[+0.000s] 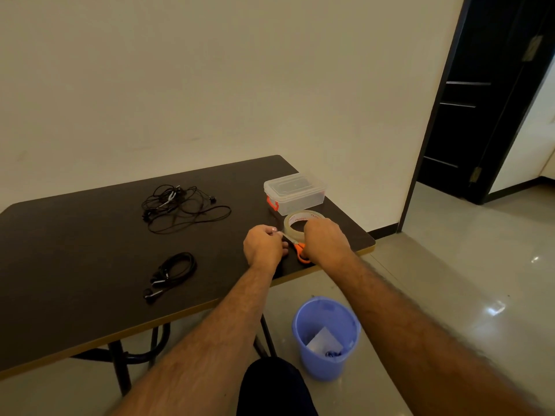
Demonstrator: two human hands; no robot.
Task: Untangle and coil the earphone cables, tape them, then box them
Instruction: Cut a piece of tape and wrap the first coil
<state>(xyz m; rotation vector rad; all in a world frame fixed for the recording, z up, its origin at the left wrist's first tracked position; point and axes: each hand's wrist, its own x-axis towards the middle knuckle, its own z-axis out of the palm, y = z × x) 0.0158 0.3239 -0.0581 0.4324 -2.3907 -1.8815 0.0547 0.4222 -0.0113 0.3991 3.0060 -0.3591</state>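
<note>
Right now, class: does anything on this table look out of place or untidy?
Yes: the earphone cables at the far side lie in a loose tangle, unlike the coiled set nearer the front edge. Nothing looks spilled or broken.

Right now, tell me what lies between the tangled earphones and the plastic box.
Head view: only bare table lies between the tangled earphones and the plastic box.

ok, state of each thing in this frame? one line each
left hand: pinching the pulled tape end
right hand: holding the tape roll
tape roll: on edge, strip drawn out
scissors: lying on the table, unheld
box: lid on
coiled earphones: coiled, tape not evident
loose earphones: tangled
bin: upright, scraps inside
</note>
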